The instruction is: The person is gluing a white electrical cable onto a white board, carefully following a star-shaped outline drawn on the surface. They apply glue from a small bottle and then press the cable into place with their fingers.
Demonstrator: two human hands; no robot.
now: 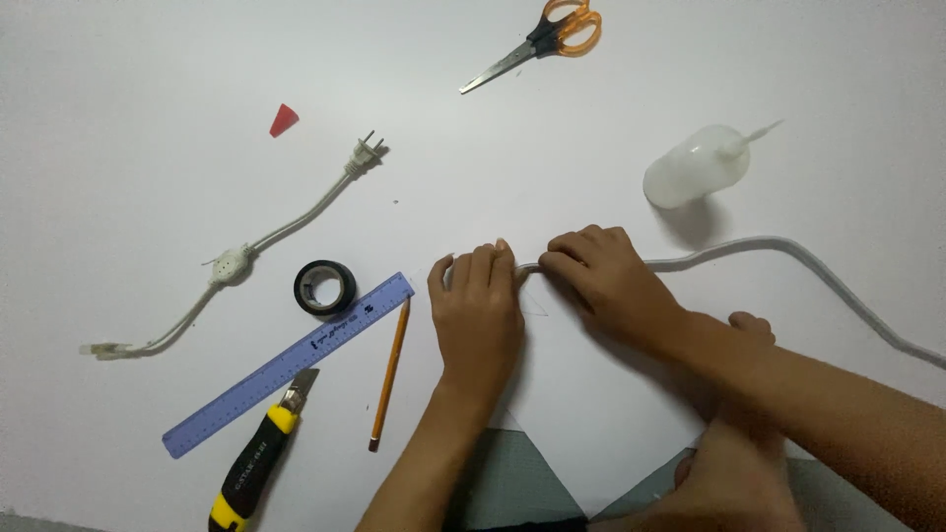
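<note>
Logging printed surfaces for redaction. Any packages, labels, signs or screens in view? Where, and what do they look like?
No packages, signs or screens.
Ruler: left of the pencil, lying diagonally; long blue strip with dark printed markings.
Knife: bottom left, below the ruler; yellow and black handle with pale lettering.
Bottle: upper right; translucent white, no label visible.

Two hands work at the middle of the white table [118, 59]: one left hand [480, 315] and one right hand [606, 279], both on one grey flat cable [788, 246]. Left of the hands lie one pencil [390, 372], one blue ruler [289, 365], one yellow-and-black utility knife [254, 468], one roll of black tape [324, 288], one plug lead [232, 261] and one red cap [284, 120]. Above them lie one pair of orange-handled scissors [537, 41] and one clear squeeze bottle [696, 167].
</note>
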